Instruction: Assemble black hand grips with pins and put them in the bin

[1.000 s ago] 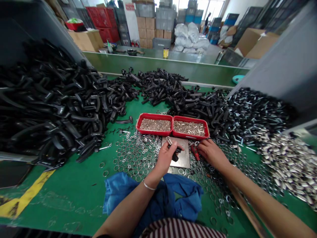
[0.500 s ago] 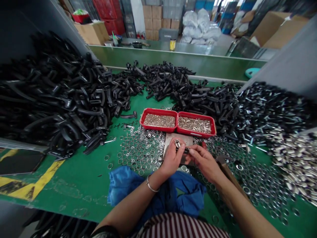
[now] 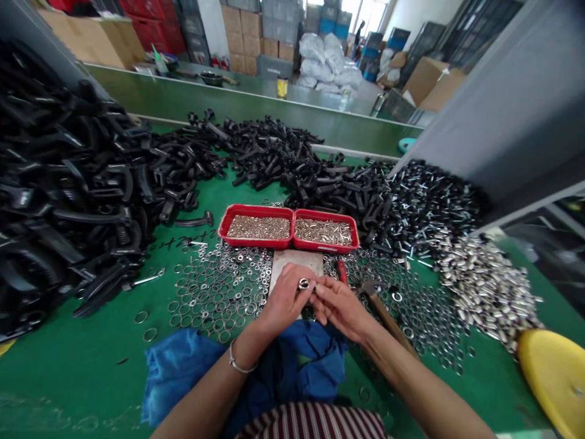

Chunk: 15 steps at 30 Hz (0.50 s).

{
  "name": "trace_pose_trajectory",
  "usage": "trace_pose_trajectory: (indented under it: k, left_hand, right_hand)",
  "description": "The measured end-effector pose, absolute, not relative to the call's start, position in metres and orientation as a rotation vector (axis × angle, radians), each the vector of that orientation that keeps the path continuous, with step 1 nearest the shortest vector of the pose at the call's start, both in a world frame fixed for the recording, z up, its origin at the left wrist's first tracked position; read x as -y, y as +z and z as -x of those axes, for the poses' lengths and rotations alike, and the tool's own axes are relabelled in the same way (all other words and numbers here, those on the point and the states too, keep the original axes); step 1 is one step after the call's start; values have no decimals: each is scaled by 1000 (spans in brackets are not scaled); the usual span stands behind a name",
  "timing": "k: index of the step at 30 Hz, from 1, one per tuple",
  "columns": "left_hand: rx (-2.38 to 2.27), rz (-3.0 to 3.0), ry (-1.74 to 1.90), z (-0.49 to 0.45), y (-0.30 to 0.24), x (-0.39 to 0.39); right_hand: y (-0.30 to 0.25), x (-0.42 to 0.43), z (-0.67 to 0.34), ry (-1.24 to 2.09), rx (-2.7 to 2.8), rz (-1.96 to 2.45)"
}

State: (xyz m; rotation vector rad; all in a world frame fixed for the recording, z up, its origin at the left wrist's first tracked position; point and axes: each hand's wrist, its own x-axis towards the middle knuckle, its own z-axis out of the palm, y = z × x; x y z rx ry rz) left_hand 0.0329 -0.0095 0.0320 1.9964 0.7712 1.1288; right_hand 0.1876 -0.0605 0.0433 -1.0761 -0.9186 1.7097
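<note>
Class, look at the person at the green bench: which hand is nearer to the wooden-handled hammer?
The right hand is nearer, just left of the wooden-handled hammer in the view. The left hand, holding a small metal fitting, is farther away, beyond the right hand.

- You can read no text, label, brand or number anywhere in view.
- On the green counter (image 3: 82,372), you have dark handwritten marks (image 3: 183,242), too blurred to read.
- On the far counter, the yellow can (image 3: 282,87) carries a label too small to read.
- The grey crate (image 3: 273,67) in the far stack shows no legible marking.
</note>
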Motion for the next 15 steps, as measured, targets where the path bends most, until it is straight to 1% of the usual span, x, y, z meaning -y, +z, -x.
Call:
trace_pose_trajectory:
  k: [2,3,4,5,6,7,8,10,12,15]
  left_hand:
    - [-836,-1875,1070,-33,31,10]
    - [-879,-1768,1049,-34,31,10]
    - [-915,-1646,1043,-35,31,9]
    - [-940,-1516,1056,-35,31,8]
    - [-958,-1392,1084,-36,30,7]
    - [-970,-1282,1121,-36,30,5]
    - [-978,-1189,1161,-37,30,3]
    - [-998,-1058,1217,-38,28,0]
    - [-1021,-1010,1225,-40,27,-1]
    - [-1042,-1004,1203,-41,26,0]
  right_hand:
    - [48,63,-199,1704,1136,1213]
    - [50,63,-211,1603,1319,1346]
    - [53,62,-227,1405,1497,1534]
    - [54,60,-248,1127,1631,1738]
    - [55,56,-272,768,1679,1942]
    - [55,50,-297,428,1595,2165]
    - [54,44,-323,269,1481,2277]
    - [50,31,-370,120,1323,2407]
    - [46,20,-404,114,1222,2480]
    - [48,9,-424,172,1180,2492]
